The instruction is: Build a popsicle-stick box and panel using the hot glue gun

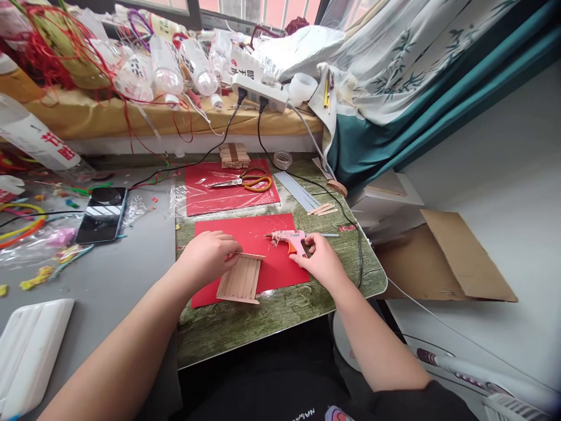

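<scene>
Black shirt fabric [272, 392] is seen nearest the camera. Beyond it, a panel of wooden craft sticks [241, 279] is laid on a red sheet [280, 280], which presumably shields the table [210, 345] from glue. A single stick [254, 255] is pinched in the fingers of the left hand [208, 254] at the panel's far edge; whether the two touch cannot be told. The pink glue gun [293, 238] is gripped by its handle, the right hand's [324, 260] fingers closed on it, its nozzle aimed leftward, near the panel. Farther out, scissors [258, 184] are rested on a plastic-wrapped red pack [201, 196], before bundled sticks [234, 156]; loose sticks [323, 209] are placed within reach.
</scene>
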### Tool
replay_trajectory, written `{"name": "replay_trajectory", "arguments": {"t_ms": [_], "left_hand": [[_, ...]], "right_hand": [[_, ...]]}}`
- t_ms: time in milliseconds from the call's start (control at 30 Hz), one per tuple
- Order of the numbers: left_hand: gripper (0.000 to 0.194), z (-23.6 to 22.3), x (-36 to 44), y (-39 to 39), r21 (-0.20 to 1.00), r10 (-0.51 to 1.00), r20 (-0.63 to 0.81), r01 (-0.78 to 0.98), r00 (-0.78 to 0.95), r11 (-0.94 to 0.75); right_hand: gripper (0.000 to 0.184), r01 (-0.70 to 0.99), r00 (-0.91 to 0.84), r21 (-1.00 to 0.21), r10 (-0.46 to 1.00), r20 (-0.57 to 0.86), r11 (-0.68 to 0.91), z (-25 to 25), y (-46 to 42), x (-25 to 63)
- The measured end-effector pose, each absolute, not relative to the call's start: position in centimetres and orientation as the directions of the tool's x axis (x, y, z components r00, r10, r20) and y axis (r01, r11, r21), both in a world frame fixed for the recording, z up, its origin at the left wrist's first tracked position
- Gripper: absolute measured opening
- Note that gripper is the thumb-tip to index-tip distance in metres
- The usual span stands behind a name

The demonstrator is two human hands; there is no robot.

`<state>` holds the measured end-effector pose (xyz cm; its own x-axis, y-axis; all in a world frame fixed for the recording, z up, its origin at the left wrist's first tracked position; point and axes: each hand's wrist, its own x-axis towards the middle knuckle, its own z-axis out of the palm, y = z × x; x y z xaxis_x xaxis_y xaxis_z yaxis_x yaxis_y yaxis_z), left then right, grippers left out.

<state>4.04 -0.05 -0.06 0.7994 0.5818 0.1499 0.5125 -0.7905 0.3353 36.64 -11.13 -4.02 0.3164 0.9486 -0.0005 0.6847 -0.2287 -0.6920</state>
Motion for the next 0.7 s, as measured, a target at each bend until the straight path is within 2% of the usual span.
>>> {"name": "replay_trajectory", "arguments": {"t_ms": [167,267,367,433,533,633,700], "left_hand": [[0.018,0.0,4.1,-0.2,0.36,0.61,0.143,0.533,0.78,-0.766],[0.018,0.0,4.0,-0.3,0.409,0.632,0.141,0.536,0.762,-0.738],[0.018,0.4,3.9,-0.6,0.496,0.668,0.144,0.531,0.73,-0.687],[0.02,0.6,3.6,-0.7,0.589,0.745,0.155,0.545,0.649,-0.597],[0.022,0.2,3.0,-0.3,0.765,0.892,0.131,0.528,0.432,-0.368],[0.019,-1.3,2.2,0.7,0.926,0.939,0.034,0.343,0.341,-0.158],[0.017,-2.1,1.7,1.4,0.94,0.941,-0.031,0.331,0.337,-0.088]], "right_hand": [[0.03,0.639,0.325,-0.723,0.944,-0.055,-0.262,-4.0,-10.7,35.9],[0.031,0.592,0.374,-0.77,0.927,0.002,-0.238,-4.3,-11.0,36.3],[0.04,0.431,0.443,-0.889,0.895,0.061,-0.153,-4.9,-11.3,36.9],[0.045,0.247,0.436,-0.959,0.9,-0.015,-0.136,-5.1,-11.3,37.1],[0.046,-0.001,0.361,-0.983,0.917,-0.171,-0.183,-4.9,-11.3,37.3],[0.049,-0.082,0.361,-0.99,0.922,-0.138,-0.116,-4.4,-11.3,37.2],[0.051,-0.102,0.369,-0.992,0.923,-0.112,-0.079,-4.0,-11.3,37.0]]}}
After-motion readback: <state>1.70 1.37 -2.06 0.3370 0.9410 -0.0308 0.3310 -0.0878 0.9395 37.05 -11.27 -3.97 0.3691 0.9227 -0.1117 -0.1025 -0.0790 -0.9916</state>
